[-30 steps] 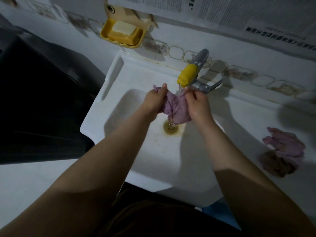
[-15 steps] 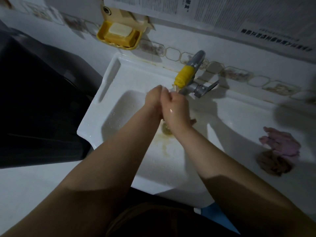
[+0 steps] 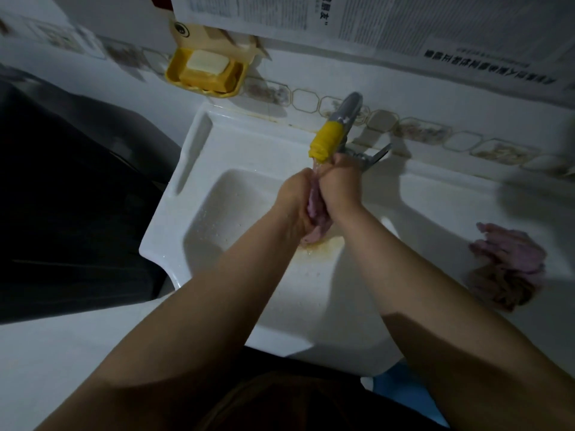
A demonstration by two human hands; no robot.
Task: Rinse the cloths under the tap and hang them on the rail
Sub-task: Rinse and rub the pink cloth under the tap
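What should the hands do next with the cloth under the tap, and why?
Probably keep rubbing and squeezing it a little more. Both the left hand and right hand grip the pink cloth right beneath the yellow spout. The other cloths wait on the counter.

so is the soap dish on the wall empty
No, the yellow soap dish on the wall above the sink holds a pale bar of soap lying on top of a yellow one.

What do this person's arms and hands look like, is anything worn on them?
Both forearms are bare up to the frame edge: no sleeves, gloves, watch or bracelets show. No rings are visible on the left hand or right hand, though the fingers are largely hidden.
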